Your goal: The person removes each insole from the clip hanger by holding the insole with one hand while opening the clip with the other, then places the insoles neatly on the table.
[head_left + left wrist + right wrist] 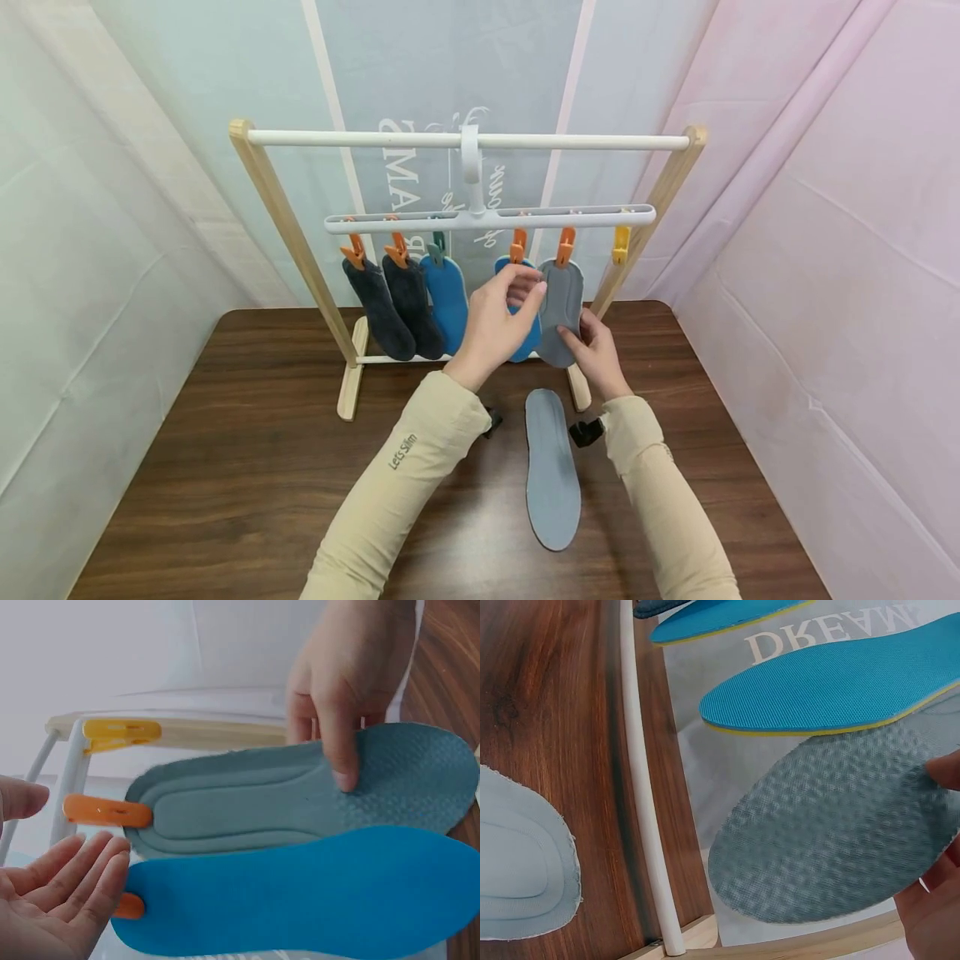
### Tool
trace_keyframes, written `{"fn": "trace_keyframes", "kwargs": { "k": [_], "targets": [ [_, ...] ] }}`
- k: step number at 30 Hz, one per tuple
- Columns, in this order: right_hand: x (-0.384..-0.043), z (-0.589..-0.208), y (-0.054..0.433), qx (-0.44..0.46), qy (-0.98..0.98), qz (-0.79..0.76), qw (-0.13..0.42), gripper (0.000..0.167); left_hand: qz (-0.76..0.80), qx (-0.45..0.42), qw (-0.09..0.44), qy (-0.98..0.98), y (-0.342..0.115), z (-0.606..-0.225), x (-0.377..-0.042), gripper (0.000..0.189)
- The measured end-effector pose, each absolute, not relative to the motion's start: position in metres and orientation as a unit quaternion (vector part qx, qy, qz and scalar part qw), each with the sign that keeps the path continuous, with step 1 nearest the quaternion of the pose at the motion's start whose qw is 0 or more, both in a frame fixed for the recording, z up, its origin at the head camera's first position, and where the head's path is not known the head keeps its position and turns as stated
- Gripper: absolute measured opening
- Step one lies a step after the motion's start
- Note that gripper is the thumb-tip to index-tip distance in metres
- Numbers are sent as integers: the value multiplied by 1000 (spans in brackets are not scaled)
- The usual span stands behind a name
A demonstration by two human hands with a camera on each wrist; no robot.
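You steady a hanging grey insole (561, 304) at a tabletop drying rack, your right hand (600, 354) grasping its lower part by the edge, thumb (342, 754) laid across the textured face. The insole's upper end sits in an orange clip (566, 247) beneath a white hanger (491, 220), which hooks over the rack's white rail (577, 142). Your left hand (501, 317) is raised just beside it — fingers released and loosely extended, thumb apart, palm holding nothing — in front of a blue insole (300, 892) that hangs next to the grey one. To the right, a yellow clip (621, 246) marks the hanger's end. Along the hanger's left half are two dark, fuzzy insoles (378, 308) in orange clips and another blue one (447, 304) in a green clip (437, 248). Nearer you, a second grey insole (552, 475) lies flat on the brown wood-grain table (247, 467), between your forearms and well below the hanging row.
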State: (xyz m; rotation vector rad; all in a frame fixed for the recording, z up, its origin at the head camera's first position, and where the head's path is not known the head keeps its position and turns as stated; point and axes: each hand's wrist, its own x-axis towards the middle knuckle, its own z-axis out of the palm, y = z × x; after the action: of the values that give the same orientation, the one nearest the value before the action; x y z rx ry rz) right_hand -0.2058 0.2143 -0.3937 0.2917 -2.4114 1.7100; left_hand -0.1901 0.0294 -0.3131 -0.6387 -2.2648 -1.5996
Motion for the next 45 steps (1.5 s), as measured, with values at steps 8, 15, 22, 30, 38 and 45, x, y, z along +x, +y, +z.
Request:
{"fn": "trace_keyframes", "kwargs": {
  "k": [8,15,22,30,38,45],
  "targets": [
    [-201,-395,221,100,-805,579,82,32,-555,-246,127,-785,45,-294,-189,51],
    [-194,-393,225,110,-805,577,80,34,-531,-244,85,-807,60,-284,-200,50],
    [-187,-389,227,118,-809,569,86,30,-606,-206,87,-763,69,-282,-206,45],
    [-186,-397,236,120,-810,566,94,27,-717,-121,94,-680,81,-278,-207,37],
    [-189,-410,247,116,-808,571,85,29,-769,-77,132,-621,94,-278,-213,29],
    [-183,-409,252,108,-809,574,74,30,-794,-39,135,-591,101,-281,-219,23]
  ]
}}
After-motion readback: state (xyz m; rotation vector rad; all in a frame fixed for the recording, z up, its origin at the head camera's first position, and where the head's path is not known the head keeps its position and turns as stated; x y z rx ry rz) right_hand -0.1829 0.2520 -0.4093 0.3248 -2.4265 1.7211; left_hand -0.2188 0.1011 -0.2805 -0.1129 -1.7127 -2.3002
